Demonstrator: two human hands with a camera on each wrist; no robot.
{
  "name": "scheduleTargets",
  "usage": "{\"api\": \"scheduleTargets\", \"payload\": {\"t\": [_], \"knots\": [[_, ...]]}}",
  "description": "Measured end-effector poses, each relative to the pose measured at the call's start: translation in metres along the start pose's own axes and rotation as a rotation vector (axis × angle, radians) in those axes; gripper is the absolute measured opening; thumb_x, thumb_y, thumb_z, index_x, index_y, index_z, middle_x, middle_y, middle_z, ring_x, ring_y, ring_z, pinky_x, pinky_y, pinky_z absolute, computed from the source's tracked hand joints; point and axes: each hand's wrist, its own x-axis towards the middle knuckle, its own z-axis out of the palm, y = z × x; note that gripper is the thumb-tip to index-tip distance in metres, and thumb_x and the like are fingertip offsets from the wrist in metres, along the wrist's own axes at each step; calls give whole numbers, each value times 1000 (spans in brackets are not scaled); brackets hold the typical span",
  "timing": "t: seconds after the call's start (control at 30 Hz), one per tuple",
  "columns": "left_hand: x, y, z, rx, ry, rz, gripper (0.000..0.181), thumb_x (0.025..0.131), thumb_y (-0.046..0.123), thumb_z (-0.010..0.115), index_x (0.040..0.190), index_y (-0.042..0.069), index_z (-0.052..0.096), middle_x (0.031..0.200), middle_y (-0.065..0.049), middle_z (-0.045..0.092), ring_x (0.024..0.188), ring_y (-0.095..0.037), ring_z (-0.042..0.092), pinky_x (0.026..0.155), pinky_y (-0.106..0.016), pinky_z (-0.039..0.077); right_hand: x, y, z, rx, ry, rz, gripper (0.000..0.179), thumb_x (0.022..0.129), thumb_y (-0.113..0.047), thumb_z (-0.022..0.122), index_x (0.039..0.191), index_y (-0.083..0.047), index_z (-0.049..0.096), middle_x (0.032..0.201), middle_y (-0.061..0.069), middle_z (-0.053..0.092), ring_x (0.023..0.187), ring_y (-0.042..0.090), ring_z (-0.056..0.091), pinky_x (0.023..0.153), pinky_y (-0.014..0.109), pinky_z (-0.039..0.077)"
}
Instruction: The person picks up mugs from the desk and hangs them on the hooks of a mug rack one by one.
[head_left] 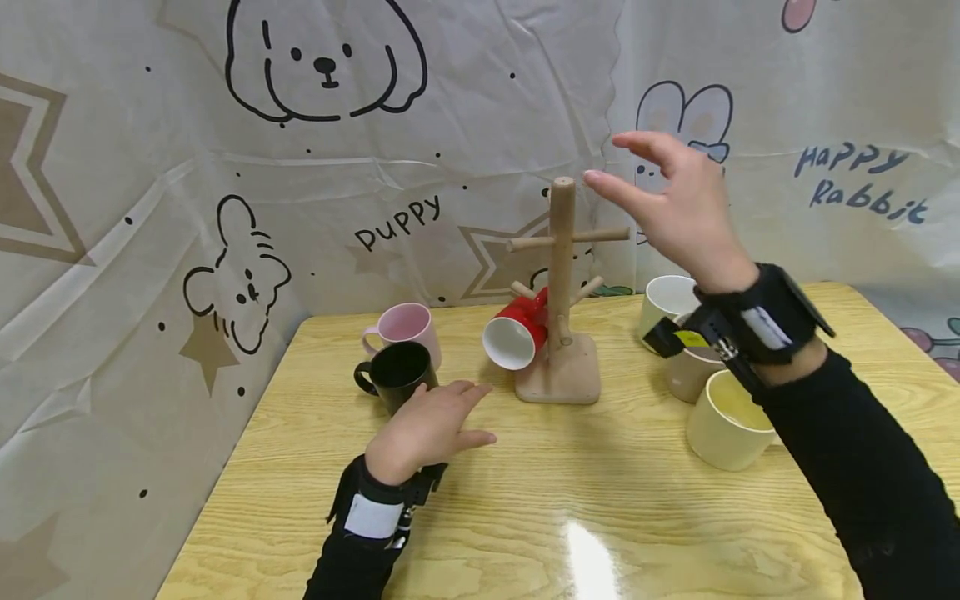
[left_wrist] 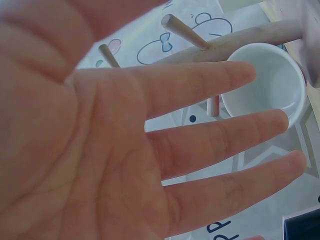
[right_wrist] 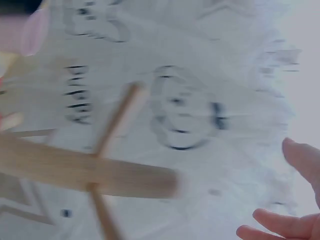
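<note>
Aloft, right hand (head_left: pixel 686 212) near rack (head_left: pixel 562 275), left hand (head_left: pixel 426 427) by black mug (head_left: pixel 397 377), both grips released

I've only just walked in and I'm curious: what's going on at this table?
A person is working with bare hands around a wooden stand, and neither hand grips anything. The right hand is raised beside the stand's top; the left hand reaches out by a black mug; whether they touch is unclear. A red mug sits tilted on the stand. A pink mug stands behind the black one; three pale mugs stand across the table.
</note>
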Motion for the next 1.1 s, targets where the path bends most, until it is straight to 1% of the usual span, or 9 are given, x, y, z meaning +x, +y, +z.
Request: {"api": "scheduleTargets", "payload": {"t": [0.1,0.2,0.37,0.53,0.67,0.8,0.93,1.03,1.1], "knots": [[1,-1,0,7,-1,-1,62,79,43,59,131,11,46,128,-13,52,117,-25,45,98,-60,29,-24,3,-17,62,120,-27,48,79,-30,65,120,-8,56,126,10,54,117,11,43,105,31,28],[1,-2,1,11,0,0,61,80,43,59,131,12,46,127,-13,52,116,-25,45,98,-60,30,-48,14,-29,102,164,17,44,78,-25,66,119,-9,57,124,7,56,115,9,43,105,27,26],[2,-4,2,17,4,1,61,80,43,59,130,11,46,126,-12,53,115,-25,46,97,-60,30,-81,43,-40,155,142,181,45,79,-24,64,122,-13,55,126,-1,53,121,10,40,109,33,21],[1,-5,1,15,16,-8,60,80,42,60,130,12,47,125,-13,53,115,-25,46,97,-60,30,-103,78,-42,171,100,334,48,81,-30,62,125,-13,53,123,-6,51,121,12,39,109,42,19],[1,-5,1,9,22,-7,60,80,42,60,129,11,47,125,-13,53,114,-25,47,97,-60,30,-108,99,-41,142,29,410,53,82,-37,59,127,-10,50,127,-2,48,119,12,41,106,45,24],[0,-5,1,4,32,-7,59,80,41,60,129,11,47,125,-13,54,115,-25,47,97,-61,30,-106,111,-40,103,-17,439,59,81,-42,58,128,-9,48,130,7,46,118,15,41,103,47,28],[0,-6,0,8,36,-11,60,80,41,59,129,11,47,126,-14,53,116,-26,46,97,-61,29,-104,114,-41,85,-40,446,62,80,-45,58,127,-6,48,130,13,46,119,18,40,102,51,27],[0,-7,-1,9,36,-16,60,80,41,59,130,11,46,127,-14,52,117,-27,45,97,-61,29,-103,113,-41,78,-58,444,63,80,-47,57,126,-5,48,131,17,44,122,24,37,102,55,26],[-1,-8,-1,6,37,-22,59,80,41,59,130,11,46,128,-14,52,117,-27,44,97,-61,29,-103,111,-41,46,-68,429,63,80,-48,57,125,-5,49,133,19,44,123,29,34,101,58,26]]}}
